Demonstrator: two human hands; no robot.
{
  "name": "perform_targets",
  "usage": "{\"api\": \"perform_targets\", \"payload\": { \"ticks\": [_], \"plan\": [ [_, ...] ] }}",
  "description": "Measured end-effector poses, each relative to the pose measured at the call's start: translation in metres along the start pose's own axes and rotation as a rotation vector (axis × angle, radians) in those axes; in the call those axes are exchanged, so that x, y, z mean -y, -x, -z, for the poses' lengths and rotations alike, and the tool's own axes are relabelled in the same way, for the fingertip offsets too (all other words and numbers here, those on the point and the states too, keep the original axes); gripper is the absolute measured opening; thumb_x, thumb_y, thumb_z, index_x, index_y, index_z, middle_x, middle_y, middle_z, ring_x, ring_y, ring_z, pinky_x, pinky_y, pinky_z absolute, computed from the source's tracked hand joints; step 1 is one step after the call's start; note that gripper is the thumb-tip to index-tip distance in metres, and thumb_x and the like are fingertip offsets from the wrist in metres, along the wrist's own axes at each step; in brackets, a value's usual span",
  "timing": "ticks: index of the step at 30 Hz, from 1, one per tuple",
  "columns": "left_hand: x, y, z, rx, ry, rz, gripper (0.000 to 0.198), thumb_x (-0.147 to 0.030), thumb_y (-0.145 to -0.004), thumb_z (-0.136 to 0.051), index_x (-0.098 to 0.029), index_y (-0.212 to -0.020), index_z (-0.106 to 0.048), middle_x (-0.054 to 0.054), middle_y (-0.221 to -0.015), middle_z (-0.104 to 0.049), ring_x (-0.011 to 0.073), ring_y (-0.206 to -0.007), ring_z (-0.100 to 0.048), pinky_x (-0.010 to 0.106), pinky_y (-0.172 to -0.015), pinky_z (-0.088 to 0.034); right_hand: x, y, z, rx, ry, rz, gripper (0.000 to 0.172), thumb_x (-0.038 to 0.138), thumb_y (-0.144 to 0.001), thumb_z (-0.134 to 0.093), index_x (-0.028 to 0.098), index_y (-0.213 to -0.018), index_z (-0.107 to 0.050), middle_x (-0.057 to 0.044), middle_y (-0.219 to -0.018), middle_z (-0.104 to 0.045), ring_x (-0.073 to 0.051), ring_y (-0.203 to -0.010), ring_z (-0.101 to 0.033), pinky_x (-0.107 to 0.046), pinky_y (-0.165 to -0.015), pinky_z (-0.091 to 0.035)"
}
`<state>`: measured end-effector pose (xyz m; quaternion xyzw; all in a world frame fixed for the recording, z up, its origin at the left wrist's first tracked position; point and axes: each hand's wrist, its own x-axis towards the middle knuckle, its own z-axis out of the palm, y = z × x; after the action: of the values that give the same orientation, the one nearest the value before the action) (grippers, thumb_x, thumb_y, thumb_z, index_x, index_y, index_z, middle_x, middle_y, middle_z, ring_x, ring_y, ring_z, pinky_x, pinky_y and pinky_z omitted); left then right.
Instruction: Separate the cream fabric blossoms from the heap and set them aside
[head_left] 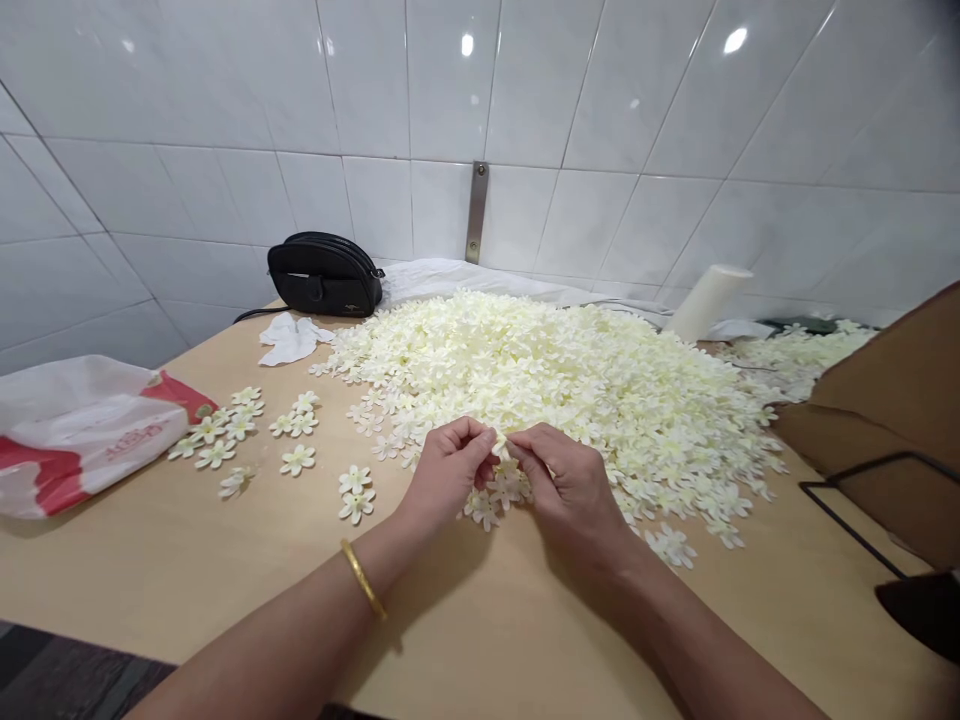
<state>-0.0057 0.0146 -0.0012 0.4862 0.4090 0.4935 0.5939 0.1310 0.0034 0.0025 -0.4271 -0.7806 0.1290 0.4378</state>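
Between the fingertips of both hands is a small pale-yellow artificial flower, partly covered by the fingers. My left hand pinches it from the left, thumb on top; a gold bangle circles that wrist. From the right, my right hand pinches the same flower between thumb and forefinger. Right behind the hands rises a large heap of cream-white artificial flowers. A few loose blossoms lie beneath the hands at the heap's front edge.
Small groups of flowers lie left of the heap on the wooden table. A red-and-white plastic bag, a black purse and crumpled tissue are on the left. A white roll and a cardboard box stand right.
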Motion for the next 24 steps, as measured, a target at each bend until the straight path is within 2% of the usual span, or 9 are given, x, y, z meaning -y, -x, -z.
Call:
{"api": "perform_targets", "payload": {
  "ticks": [4, 10, 15, 18, 21, 24],
  "plan": [
    [-0.001, 0.0, 0.0, 0.041, 0.161, 0.084, 0.021, -0.03, -0.069, -0.058, -0.014, -0.061, -0.049, -0.003, -0.049, -0.05, 0.0056, -0.043, -0.043, 0.019, -0.047, -0.032, 0.003, 0.001, -0.001, -0.018, 0.085, 0.006, 0.02, 0.015, -0.082, -0.04, 0.016, -0.072, -0.057, -0.002, -0.065, -0.053, -0.012, -0.061, -0.049, -0.022, -0.057, -0.038],
    [-0.002, 0.0, -0.001, 0.119, 0.307, 0.104, 0.024, -0.035, -0.071, -0.057, -0.014, -0.063, -0.049, -0.002, -0.051, -0.05, 0.0067, -0.045, -0.047, 0.019, -0.045, -0.033, 0.004, 0.002, -0.002, -0.037, 0.098, -0.069, 0.017, 0.016, -0.081, -0.039, 0.016, -0.069, -0.05, 0.0, -0.062, -0.049, -0.01, -0.057, -0.046, -0.021, -0.055, -0.036],
    [-0.002, 0.002, -0.001, 0.161, 0.306, 0.108, 0.018, -0.026, -0.066, -0.064, -0.014, -0.066, -0.05, -0.001, -0.056, -0.054, 0.0058, -0.047, -0.048, 0.019, -0.048, -0.035, 0.003, 0.0, -0.002, -0.054, 0.023, -0.17, 0.015, 0.019, -0.081, -0.04, 0.017, -0.067, -0.047, 0.002, -0.059, -0.047, -0.009, -0.053, -0.043, -0.021, -0.051, -0.034],
    [-0.001, 0.001, -0.001, 0.144, 0.309, 0.135, 0.018, -0.022, -0.063, -0.065, -0.014, -0.065, -0.049, -0.002, -0.054, -0.054, 0.0061, -0.046, -0.048, 0.019, -0.048, -0.035, 0.0, -0.003, 0.004, -0.072, -0.076, -0.238, 0.013, 0.021, -0.081, -0.04, 0.018, -0.07, -0.046, 0.003, -0.057, -0.046, -0.009, -0.052, -0.043, -0.02, -0.049, -0.035],
    [0.001, 0.0, 0.0, 0.11, 0.282, 0.166, 0.019, -0.023, -0.063, -0.065, -0.014, -0.064, -0.048, -0.002, -0.053, -0.054, 0.0065, -0.045, -0.047, 0.02, -0.046, -0.033, -0.011, -0.008, 0.015, -0.207, -0.036, -0.263, 0.012, 0.023, -0.081, -0.039, 0.018, -0.074, -0.047, 0.001, -0.061, -0.05, -0.01, -0.055, -0.046, -0.021, -0.052, -0.037],
    [0.004, -0.001, 0.0, 0.096, 0.249, 0.155, 0.017, -0.022, -0.064, -0.064, -0.014, -0.063, -0.048, -0.003, -0.052, -0.052, 0.0064, -0.045, -0.047, 0.02, -0.046, -0.033, -0.028, -0.014, 0.024, -0.354, 0.239, -0.225, 0.014, 0.021, -0.081, -0.039, 0.018, -0.071, -0.047, 0.0, -0.063, -0.049, -0.012, -0.056, -0.045, -0.023, -0.054, -0.036]
  ]
}}
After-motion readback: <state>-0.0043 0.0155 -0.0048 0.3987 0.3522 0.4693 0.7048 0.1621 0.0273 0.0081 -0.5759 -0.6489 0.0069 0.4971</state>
